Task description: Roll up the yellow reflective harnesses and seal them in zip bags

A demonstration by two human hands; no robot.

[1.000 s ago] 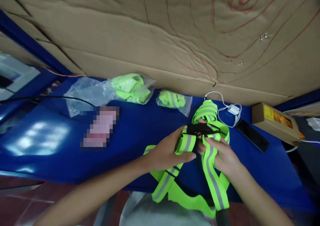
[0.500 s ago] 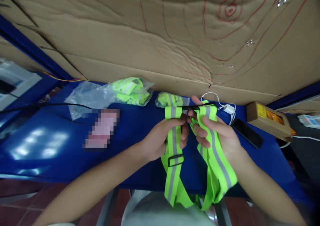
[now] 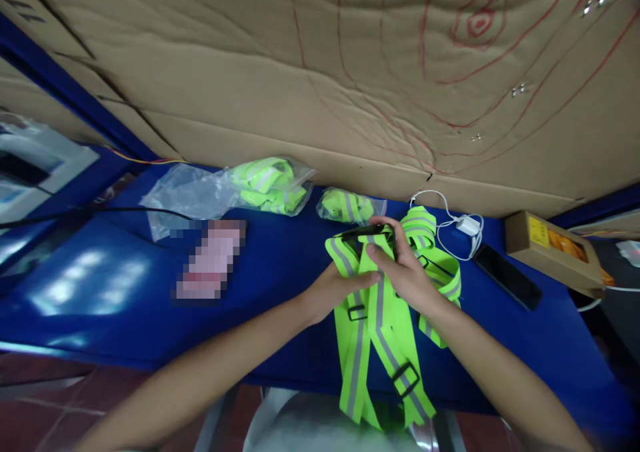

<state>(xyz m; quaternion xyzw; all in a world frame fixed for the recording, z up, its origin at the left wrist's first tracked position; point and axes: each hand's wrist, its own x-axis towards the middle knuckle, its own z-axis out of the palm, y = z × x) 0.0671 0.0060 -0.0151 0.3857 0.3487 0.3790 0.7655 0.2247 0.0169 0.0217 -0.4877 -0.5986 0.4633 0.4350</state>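
Note:
Both my hands grip a neon-green reflective strap harness [image 3: 357, 359] with grey stripes, above the blue table's front edge. My left hand [image 3: 345, 289] is closed round the left strap, its thumb reaching across to the other strap. My right hand [image 3: 397, 259] pinches the straps near the black band [image 3: 367, 232] at the top, thumb in front and fingers behind. The lower loops hang past the edge, with a black slide buckle [image 3: 406, 380] on the right one. Beyond my right hand lies more green reflective strap [image 3: 443, 275] on the table; whether it joins the held straps is hidden.
Clear bags of green straps, a larger one [image 3: 273, 185] and a smaller one [image 3: 350, 205], lie by the cardboard wall [image 3: 240, 72]. Right are a white cable [image 3: 467, 225], a black phone [image 3: 507, 277] and a cardboard box [image 3: 555, 249]. A blurred-out pink item [image 3: 213, 259] lies left.
My hands have come together, and my right hand has moved left, bringing the two straps side by side. More green strap behind my right hand now shows on the table.

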